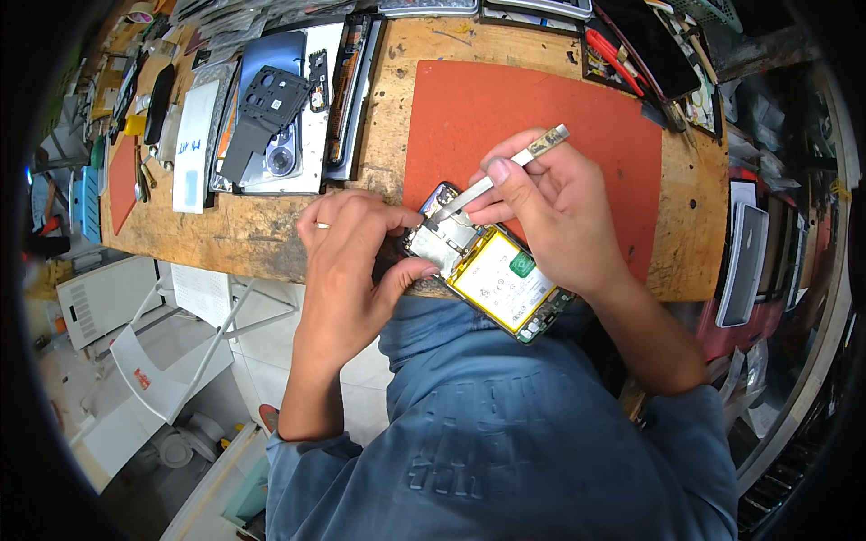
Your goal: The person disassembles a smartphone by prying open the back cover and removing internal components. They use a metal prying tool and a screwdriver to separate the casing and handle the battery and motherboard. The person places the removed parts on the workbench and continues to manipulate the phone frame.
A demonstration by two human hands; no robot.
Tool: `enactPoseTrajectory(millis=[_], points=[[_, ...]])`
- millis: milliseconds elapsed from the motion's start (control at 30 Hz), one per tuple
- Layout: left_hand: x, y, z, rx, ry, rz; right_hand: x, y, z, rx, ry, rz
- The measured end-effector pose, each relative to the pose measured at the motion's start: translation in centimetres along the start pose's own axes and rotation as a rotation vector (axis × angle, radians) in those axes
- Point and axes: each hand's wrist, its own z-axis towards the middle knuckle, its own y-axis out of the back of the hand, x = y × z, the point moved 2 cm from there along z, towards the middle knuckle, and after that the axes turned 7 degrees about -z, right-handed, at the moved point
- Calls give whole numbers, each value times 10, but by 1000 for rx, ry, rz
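Opened phone (pixel 502 287) slants over the near edge of the bench (pixel 390 108); the left grip (pixel 347 242) pinches its upper-left end, while the right grip (pixel 561 209) pinches a metal tool (pixel 473 192) above it.

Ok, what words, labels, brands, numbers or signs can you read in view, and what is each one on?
I won't copy lettering out; here is where it stands:
Battery in the opened phone: dark print and symbols, mostly too small to read.
White flat package: short blue handwriting, unclear.
Blue shirt: raised lettering, distorted by folds.
White chair: red mark, too blurred to read.
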Motion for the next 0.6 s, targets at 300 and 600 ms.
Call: enactPoseTrajectory(millis=[300,600], points=[[5,-3,2,15,11,-24,9,-9,7,-139,-143,42],[5,-3,1,3,9,-35,5,-4,7,-48,-151,33]])
